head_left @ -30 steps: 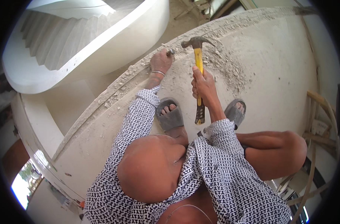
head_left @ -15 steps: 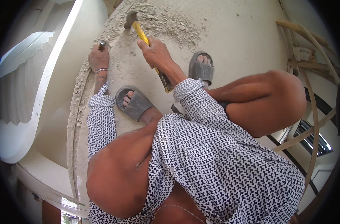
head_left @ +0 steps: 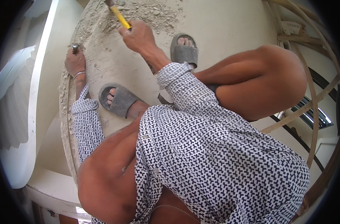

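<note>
My left hand point(head_left: 75, 64) is a fist near the rubble-strewn edge of the floor. It grips an upright metal chisel point(head_left: 75, 46), whose rounded top end sticks out above the fist; its lower part is hidden. Farther right, my right hand point(head_left: 139, 37) is closed around the yellow handle point(head_left: 119, 17) of a hammer. The hammer's head is partly cut off by the top of the picture, beyond the chisel and apart from it. The dark grip end shows only a little beneath my wrist.
Broken grey rubble point(head_left: 143, 15) and dust lie on the pale floor point(head_left: 218, 26). My feet, in grey sandals point(head_left: 119, 100), stand between the hands and my knees. A white curved wall point(head_left: 46, 74) borders the left. Wooden poles point(head_left: 315, 123) cross at the right, near a paper sack point(head_left: 291, 28).
The hammer has moved farther from the chisel, its head now at the top edge of the picture. The whole view has shifted, so most things sit more to the left.
</note>
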A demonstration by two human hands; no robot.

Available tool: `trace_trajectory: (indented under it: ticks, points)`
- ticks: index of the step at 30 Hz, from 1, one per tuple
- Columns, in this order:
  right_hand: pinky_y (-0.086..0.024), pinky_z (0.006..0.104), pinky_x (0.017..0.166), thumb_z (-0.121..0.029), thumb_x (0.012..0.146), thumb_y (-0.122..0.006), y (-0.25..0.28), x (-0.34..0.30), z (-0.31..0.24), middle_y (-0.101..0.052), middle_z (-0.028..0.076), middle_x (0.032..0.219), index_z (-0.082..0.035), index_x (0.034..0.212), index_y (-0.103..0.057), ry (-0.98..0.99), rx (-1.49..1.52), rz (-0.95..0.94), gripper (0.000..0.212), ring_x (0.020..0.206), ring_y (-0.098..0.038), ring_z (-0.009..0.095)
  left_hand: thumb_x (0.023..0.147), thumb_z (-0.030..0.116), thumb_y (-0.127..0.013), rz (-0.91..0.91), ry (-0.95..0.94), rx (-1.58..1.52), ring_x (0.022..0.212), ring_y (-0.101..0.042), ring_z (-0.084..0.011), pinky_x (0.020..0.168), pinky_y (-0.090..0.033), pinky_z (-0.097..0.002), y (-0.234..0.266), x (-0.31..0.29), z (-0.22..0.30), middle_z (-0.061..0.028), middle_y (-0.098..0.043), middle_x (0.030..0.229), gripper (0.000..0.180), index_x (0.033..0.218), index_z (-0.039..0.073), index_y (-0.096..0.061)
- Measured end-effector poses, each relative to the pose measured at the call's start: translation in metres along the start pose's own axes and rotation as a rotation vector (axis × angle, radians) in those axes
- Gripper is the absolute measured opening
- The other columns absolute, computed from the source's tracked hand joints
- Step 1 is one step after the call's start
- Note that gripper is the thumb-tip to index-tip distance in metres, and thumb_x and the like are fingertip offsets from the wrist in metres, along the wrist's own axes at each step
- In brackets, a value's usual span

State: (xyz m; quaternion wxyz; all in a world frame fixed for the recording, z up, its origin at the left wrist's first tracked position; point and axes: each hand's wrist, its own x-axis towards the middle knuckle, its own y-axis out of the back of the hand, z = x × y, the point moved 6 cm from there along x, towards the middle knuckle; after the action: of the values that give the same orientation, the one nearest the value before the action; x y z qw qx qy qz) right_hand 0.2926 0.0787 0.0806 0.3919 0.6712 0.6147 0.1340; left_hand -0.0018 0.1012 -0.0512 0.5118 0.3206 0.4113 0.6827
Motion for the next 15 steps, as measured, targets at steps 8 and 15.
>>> trace_trajectory:
  ticks: [8, 15]
  points:
    - [-0.04, 0.0225, 0.044, -0.047, 0.105, -0.056, -0.011, -0.018, -0.04, -0.048, -0.004, 0.068, -0.008, 0.105, -0.057, -0.272, 0.892, -0.246, 0.039, 0.05, -0.043, 0.005, 0.091, 0.034, -0.066, 0.063, 0.014, -0.042, 0.076, -0.069, -0.0455, 0.066, -0.054, -0.0542, 0.031, -0.002, 0.009, -0.0245, -0.07, 0.078, 0.031, 0.08, 0.005, -0.068]
    - [-0.036, 0.0242, 0.043, -0.039, 0.108, -0.051, -0.064, -0.072, -0.064, -0.044, -0.003, 0.067, -0.008, 0.098, -0.051, -0.419, 0.635, -0.608, 0.033, 0.049, -0.04, 0.006, 0.088, 0.034, -0.068, 0.187, 0.138, -0.215, 0.073, -0.068, -0.0455, 0.066, -0.054, -0.0553, 0.05, -0.005, 0.018, -0.0228, -0.068, 0.074, 0.029, 0.078, 0.007, -0.065]
